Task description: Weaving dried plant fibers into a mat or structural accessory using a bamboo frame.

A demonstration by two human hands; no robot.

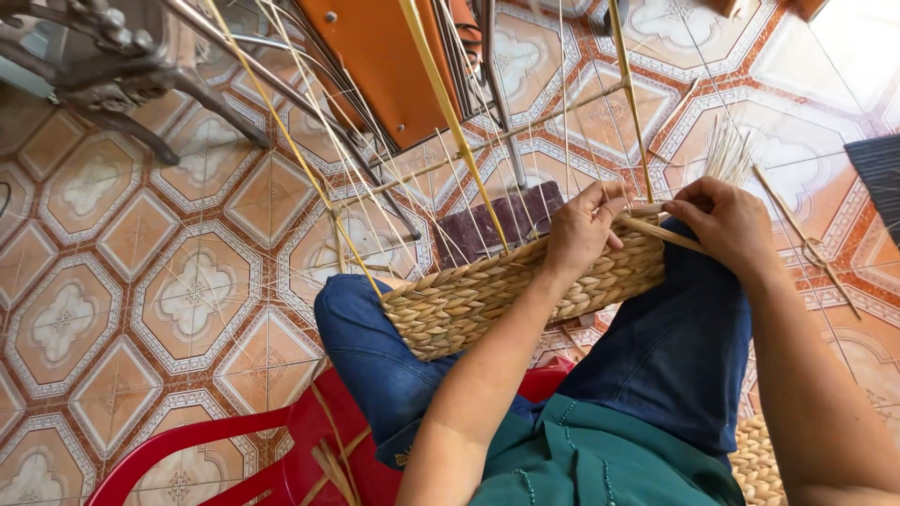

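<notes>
In the head view a half-woven basket (506, 290) rests across the person's knees, the left hand (583, 225) pressing its rim while the right hand (727, 223) has its fingers pinched on a straw strand (661, 232). The strand looks light, pliant, probably brittle, best held near the rim; upright stakes (450, 112) crowd the front, with open tiled floor (141, 281) leftward.

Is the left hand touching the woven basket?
Touching. The head view shows the left hand resting on the rim of the woven basket, its fingers pinching a strand.
</notes>
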